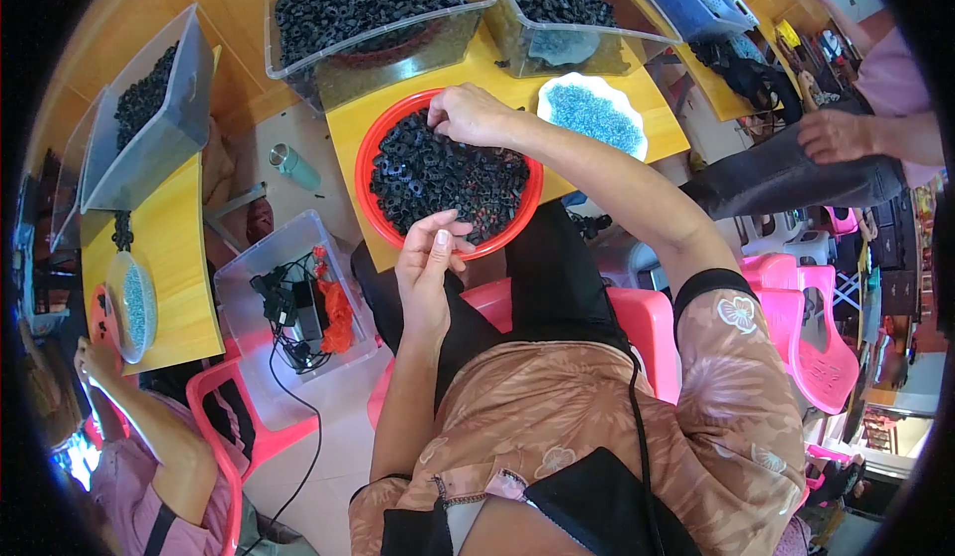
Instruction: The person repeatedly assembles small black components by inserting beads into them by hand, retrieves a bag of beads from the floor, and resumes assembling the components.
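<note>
A round red basin (366, 173) full of small black plastic parts (438, 173) stands at the table's near edge, partly over my lap. My right hand (472, 115) reaches across to its far side, fingers closed in a pinch above the parts. Whatever lies between those fingertips is too small to name. Over the basin's near rim is my left hand (430, 263), its fingers curled and thumb folded toward them. I cannot make out anything in it. To the right of the basin, a white scalloped dish (642, 136) holds many tiny light-blue pieces (589, 116).
Two clear bins (373, 77) (607, 54) of black parts stand behind the basin. A clear box (244, 268) with cables and a red bag is on the floor at left, near a green bottle (295, 166). Co-workers sit at left and right; pink chairs (652, 337) surround me.
</note>
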`<state>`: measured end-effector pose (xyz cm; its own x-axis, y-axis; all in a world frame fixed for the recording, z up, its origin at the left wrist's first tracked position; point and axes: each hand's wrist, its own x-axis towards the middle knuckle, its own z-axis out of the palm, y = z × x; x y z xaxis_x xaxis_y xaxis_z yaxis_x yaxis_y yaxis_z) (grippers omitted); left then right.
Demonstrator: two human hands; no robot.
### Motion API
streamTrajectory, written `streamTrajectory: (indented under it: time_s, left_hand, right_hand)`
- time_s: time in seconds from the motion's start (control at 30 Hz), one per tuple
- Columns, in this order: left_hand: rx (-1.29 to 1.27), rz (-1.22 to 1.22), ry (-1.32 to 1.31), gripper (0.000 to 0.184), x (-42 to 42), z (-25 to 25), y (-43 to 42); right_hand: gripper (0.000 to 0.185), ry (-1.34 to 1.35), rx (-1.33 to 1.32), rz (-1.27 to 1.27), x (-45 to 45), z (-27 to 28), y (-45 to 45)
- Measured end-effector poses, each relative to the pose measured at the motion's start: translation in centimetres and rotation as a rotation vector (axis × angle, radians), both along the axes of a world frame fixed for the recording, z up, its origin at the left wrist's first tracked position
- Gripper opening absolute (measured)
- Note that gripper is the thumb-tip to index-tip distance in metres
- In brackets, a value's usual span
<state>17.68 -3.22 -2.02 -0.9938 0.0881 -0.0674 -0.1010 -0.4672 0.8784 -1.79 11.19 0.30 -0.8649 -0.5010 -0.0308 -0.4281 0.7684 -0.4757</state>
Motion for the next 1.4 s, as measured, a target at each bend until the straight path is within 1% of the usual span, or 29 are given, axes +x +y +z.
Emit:
streamTrajectory:
  time_s: [0.07,0.17,0.27,0.33,0.4,0.47,0.53,0.6,0.67,0.7,0.73,0.77,0.8,0.83,0.93,1.07,1.27,1.4]
  left_hand:
    - [0.009,0.004,-0.001,0.025,0.0,-0.1,0.0]
    - [0.022,0.019,-0.020,0.027,0.0,-0.1,-0.1]
    - [0.030,0.048,-0.034,0.031,-0.1,0.1,-0.1]
    - [0.043,0.054,-0.044,0.035,-0.2,0.2,0.0]
    - [0.065,0.046,-0.062,0.039,-0.1,0.4,0.3]
    - [0.033,0.037,-0.089,0.037,0.1,0.2,0.7]
    - [-0.020,0.029,-0.114,0.034,0.2,-0.9,0.9]
    - [-0.013,0.033,-0.126,0.031,0.2,-0.9,0.8]
    - [-0.014,0.013,-0.111,0.030,0.2,-0.4,0.7]
    - [-0.028,0.013,-0.107,0.030,0.1,-0.4,0.6]
    - [-0.041,0.012,-0.103,0.030,0.1,-0.4,0.5]
    - [-0.054,0.010,-0.099,0.030,0.1,-0.4,0.5]
    - [-0.037,0.024,-0.089,0.029,0.1,-0.5,0.6]
    - [-0.021,0.041,-0.078,0.028,0.1,-0.6,0.7]
    - [-0.013,0.041,-0.070,0.022,0.0,-0.9,0.6]
    - [-0.014,0.026,-0.087,0.016,-0.1,-0.9,0.5]
    - [-0.031,0.004,-0.105,0.016,-0.1,-0.7,0.3]
    - [-0.030,0.005,-0.108,0.016,-0.1,-0.7,0.2]
  right_hand:
    - [0.018,0.015,0.000,0.013,0.3,0.3,0.0]
    - [0.018,0.034,-0.157,-0.055,0.6,0.4,0.4]
    - [0.019,-0.078,-0.418,-0.080,3.6,2.0,0.7]
    - [0.021,-0.301,-0.629,-0.004,6.6,2.0,0.9]
    - [0.021,-0.360,-0.634,-0.002,10.0,2.0,0.8]
    - [0.020,-0.472,-0.669,-0.042,12.6,1.2,0.9]
    - [0.017,-0.382,-0.648,-0.049,14.2,1.8,1.0]
    - [0.017,-0.436,-0.747,-0.117,14.8,2.3,1.3]
    - [0.014,-0.262,-0.704,-0.051,13.7,1.3,2.5]
    - [0.012,-0.147,-0.555,-0.060,12.8,2.5,3.2]
    - [0.012,-0.034,-0.428,-0.084,11.3,2.3,4.2]
    - [0.011,0.023,-0.313,-0.157,9.9,2.0,5.2]
    - [0.010,0.188,-0.165,-0.166,8.3,1.2,6.3]
    - [0.007,0.176,-0.028,-0.191,7.1,0.9,7.0]
    - [0.007,0.254,0.091,-0.100,5.4,0.6,7.9]
    - [0.007,0.269,0.138,0.024,4.7,-0.1,7.9]
    - [0.008,0.254,0.234,0.077,4.3,-0.2,7.7]
    - [0.008,0.239,0.197,0.061,4.9,0.7,7.5]
